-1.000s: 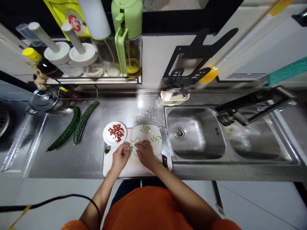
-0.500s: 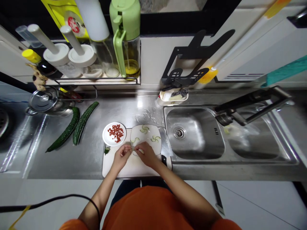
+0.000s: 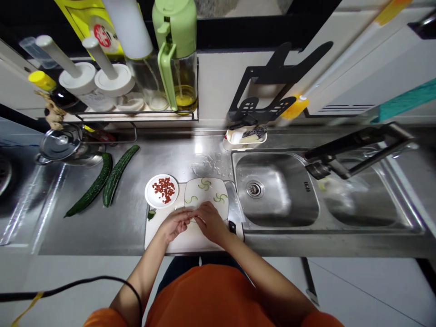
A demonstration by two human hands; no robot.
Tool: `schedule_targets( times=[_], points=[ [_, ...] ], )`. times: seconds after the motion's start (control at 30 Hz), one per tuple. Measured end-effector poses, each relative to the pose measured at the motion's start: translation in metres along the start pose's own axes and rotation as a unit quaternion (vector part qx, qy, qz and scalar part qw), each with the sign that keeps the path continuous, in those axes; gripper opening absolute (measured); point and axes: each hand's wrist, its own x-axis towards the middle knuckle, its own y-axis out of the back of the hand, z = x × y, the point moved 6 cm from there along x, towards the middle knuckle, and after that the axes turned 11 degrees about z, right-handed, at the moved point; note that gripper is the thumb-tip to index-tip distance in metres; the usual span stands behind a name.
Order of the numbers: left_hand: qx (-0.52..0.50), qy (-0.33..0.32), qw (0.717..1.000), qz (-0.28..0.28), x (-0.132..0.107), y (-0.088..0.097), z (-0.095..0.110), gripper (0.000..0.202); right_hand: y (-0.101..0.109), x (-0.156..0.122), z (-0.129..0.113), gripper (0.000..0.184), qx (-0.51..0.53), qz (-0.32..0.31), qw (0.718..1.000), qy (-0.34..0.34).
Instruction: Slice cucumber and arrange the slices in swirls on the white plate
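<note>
A white square plate (image 3: 207,193) with three curled cucumber slices lies on a white cutting board (image 3: 160,234) at the counter's front edge. My left hand (image 3: 174,224) and my right hand (image 3: 210,221) meet at the plate's near edge, fingertips pinched together on a small thing I cannot make out. A small round dish of chopped red pieces (image 3: 162,190) sits just left of the plate. A green cucumber scrap (image 3: 151,214) lies on the board's left edge. A black knife handle (image 3: 233,226) shows beside my right wrist.
Two whole cucumbers (image 3: 102,180) lie on the steel counter to the left, near a pot lid (image 3: 61,144). A double sink (image 3: 275,190) with a dark faucet (image 3: 354,152) is on the right. A soap dish (image 3: 243,135) and a rack of bottles (image 3: 136,91) stand behind.
My hands have drawn together from slightly apart, and now touch at the fingertips over the plate's near edge. The plate and dish have not moved.
</note>
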Motion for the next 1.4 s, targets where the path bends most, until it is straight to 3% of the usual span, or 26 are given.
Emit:
schedule_targets(
  times=[0.3, 0.6, 0.7, 0.83, 1.1, 1.4],
  points=[
    [0.101, -0.111, 0.986, 0.079, 0.003, 0.003, 0.026, 0.042, -0.007, -0.003, 0.015, 0.015, 0.003, 0.024, 0.997, -0.079],
    [0.236, -0.278, 0.927, 0.084, 0.023, 0.002, 0.059, 0.032, -0.024, 0.003, 0.034, 0.014, -0.009, 0.045, 0.987, -0.152],
    [0.304, -0.324, 0.891, 0.095, 0.027, -0.002, 0.068, 0.027, -0.030, 0.006, 0.041, 0.013, -0.033, 0.039, 0.981, -0.185],
    [0.393, -0.396, 0.822, 0.115, 0.027, -0.010, 0.079, 0.020, -0.037, 0.011, 0.045, 0.013, -0.103, 0.024, 0.974, -0.200],
    [0.524, -0.474, 0.701, 0.093, 0.018, -0.034, 0.086, 0.022, -0.044, 0.016, 0.049, 0.014, -0.166, 0.013, 0.964, -0.209],
    [0.582, -0.504, 0.632, 0.088, 0.027, -0.039, 0.086, 0.026, -0.043, 0.019, 0.045, 0.018, -0.169, 0.036, 0.967, -0.189]
  ],
)
